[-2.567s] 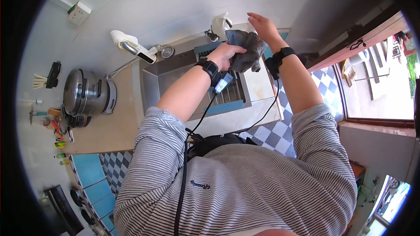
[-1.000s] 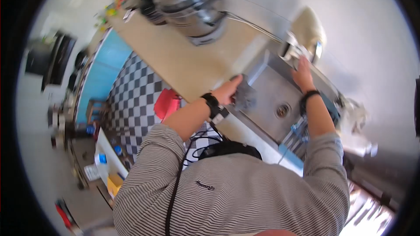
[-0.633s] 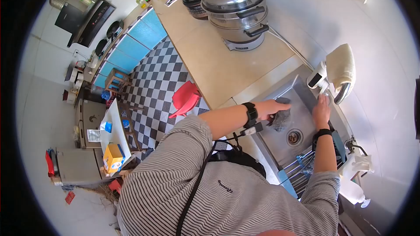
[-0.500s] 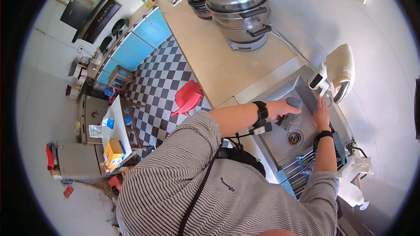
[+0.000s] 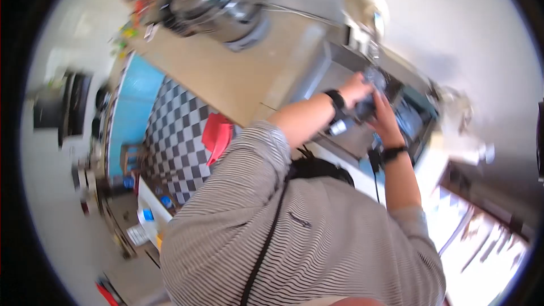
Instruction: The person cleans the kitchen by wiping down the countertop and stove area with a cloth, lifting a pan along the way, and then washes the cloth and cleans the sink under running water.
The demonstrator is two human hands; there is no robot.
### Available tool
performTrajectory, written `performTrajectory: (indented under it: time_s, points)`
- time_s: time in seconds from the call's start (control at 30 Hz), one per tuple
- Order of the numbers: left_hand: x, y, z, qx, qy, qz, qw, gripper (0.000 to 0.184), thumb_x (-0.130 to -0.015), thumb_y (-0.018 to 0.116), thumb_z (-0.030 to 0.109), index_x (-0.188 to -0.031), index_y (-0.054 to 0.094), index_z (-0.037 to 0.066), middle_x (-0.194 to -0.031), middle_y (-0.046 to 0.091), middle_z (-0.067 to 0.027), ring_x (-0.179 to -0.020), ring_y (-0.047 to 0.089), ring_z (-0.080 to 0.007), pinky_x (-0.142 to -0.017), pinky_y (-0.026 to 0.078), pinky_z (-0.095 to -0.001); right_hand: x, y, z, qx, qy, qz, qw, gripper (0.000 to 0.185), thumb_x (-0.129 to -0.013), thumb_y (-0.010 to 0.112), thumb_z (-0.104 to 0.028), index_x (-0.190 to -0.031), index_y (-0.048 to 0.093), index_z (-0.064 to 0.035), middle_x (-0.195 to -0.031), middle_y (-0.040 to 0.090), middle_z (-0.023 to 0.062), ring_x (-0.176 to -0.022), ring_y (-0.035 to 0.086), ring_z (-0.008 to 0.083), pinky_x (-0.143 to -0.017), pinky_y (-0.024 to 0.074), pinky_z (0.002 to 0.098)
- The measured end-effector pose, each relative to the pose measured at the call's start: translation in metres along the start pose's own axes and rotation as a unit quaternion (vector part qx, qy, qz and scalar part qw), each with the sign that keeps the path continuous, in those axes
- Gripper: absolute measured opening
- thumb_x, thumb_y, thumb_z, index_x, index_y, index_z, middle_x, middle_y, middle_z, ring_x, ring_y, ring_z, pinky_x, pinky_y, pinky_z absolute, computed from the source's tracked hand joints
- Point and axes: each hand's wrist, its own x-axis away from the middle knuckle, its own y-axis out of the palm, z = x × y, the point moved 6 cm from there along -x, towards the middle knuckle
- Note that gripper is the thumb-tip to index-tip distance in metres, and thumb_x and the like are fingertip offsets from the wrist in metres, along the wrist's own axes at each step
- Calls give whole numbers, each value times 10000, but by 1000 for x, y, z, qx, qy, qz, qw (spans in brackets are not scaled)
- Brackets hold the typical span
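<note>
Over the metal sink point(image 5: 341, 76) a grey cloth point(image 5: 375, 81), smeared by motion, is bunched between my two hands. My left hand point(image 5: 356, 89) grips it from the left, fingers closed. From the right, my right hand point(image 5: 385, 116) closes on the same cloth with its fingers pointing up toward the tap. Just above the cloth is the tap point(image 5: 372, 50), blurred; I cannot make out whether water runs. The drain is not visible. Each wrist wears a black band.
A large steamer pot point(image 5: 212, 3) stands on the beige counter point(image 5: 243, 68) left of the sink. A pale cloth point(image 5: 362, 3) hangs behind the tap. A rack point(image 5: 411, 119) sits at the sink's right side. A red stool point(image 5: 218, 136) stands on the checkered floor point(image 5: 175, 130).
My right hand has left the tap area and joined my left hand at the grey cloth. The cloth is now raised close under the tap. The camera has turned and the view is blurred.
</note>
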Motion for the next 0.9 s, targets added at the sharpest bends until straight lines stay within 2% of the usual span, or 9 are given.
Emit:
performTrajectory:
  time_s: [0.03, 0.07, 0.23, 0.37, 0.47, 0.57, 0.67, 0.73, 0.9]
  points:
    - [4, 4, 3, 54, -19, -43, 997, 221, -883, 518, 206, -1032, 527, 43, -945, 595, -84, -844, 585, -184, -732, 496, -362, 4, 4, 1, -64, 79, 24, 995, 504, -858, 536, -417, -1270, 392, -164, -1170, 511, 36, -1044, 503, 191, -765, 436, 439]
    - [-23, -7, -22, -16, -36, -45, 998, 236, -919, 464, 244, -1023, 537, 44, -933, 598, -74, -836, 587, -172, -721, 494, -355, -3, 3, 6, -133, 149, 40, 979, 487, -849, 554, -412, -1245, 414, -164, -1132, 527, 21, -984, 523, 176, -737, 445, 409]
    - [-1, -24, 8, 102, -78, -5, 992, 326, -895, 505, 308, -1031, 562, 18, -905, 615, -60, -820, 581, -158, -727, 472, -345, -27, -10, 19, -69, 98, 56, 991, 314, -778, 684, -285, -993, 547, -101, -811, 543, -22, -650, 503, 90, -494, 428, 258]
    - [-3, -22, 12, 67, -17, -61, 996, 402, -881, 531, 314, -1128, 494, 0, -986, 598, -87, -839, 588, -191, -754, 477, -355, -41, -16, 14, -53, 53, 127, 989, 232, -803, 657, -285, -897, 551, -101, -725, 518, -34, -596, 477, 81, -480, 399, 229]
    - [25, -25, 5, 26, -255, 41, 966, 384, -859, 563, 346, -1116, 468, 77, -987, 587, -87, -874, 600, -227, -747, 513, -429, -43, -5, 7, 9, 9, 166, 986, 294, -774, 676, -330, -789, 576, -53, -665, 539, 2, -527, 468, 93, -442, 394, 241]
    - [35, -13, 22, 106, -188, -15, 976, 458, -859, 530, 426, -1160, 424, 97, -1055, 559, -115, -886, 603, -272, -746, 511, -492, -33, 12, 1, 110, -17, 150, 982, 333, -772, 662, -367, -786, 610, -38, -660, 574, 51, -577, 512, 136, -507, 411, 293]
    - [15, -29, 9, 39, -133, -30, 990, 468, -872, 495, 448, -1170, 420, 95, -1111, 534, -128, -925, 594, -289, -763, 501, -518, -40, 8, 11, 170, -18, 122, 978, 376, -782, 631, -408, -860, 623, -41, -702, 609, 80, -632, 549, 181, -585, 447, 317]
    - [12, -31, 10, 64, -149, -8, 987, 460, -878, 489, 436, -1173, 418, 89, -1126, 528, -129, -942, 590, -294, -776, 497, -518, -42, -2, 6, 283, -18, 166, 944, 394, -827, 598, -387, -1015, 577, -42, -857, 589, 48, -727, 555, 145, -630, 467, 287]
    - [8, -30, 15, 173, -175, -30, 969, 425, -889, 508, 361, -1176, 413, 63, -1148, 523, -126, -979, 578, -295, -796, 499, -501, -52, -5, 8, 43, 54, 108, 992, 382, -846, 566, -374, -1082, 551, -73, -1000, 569, 61, -836, 560, 195, -633, 514, 367]
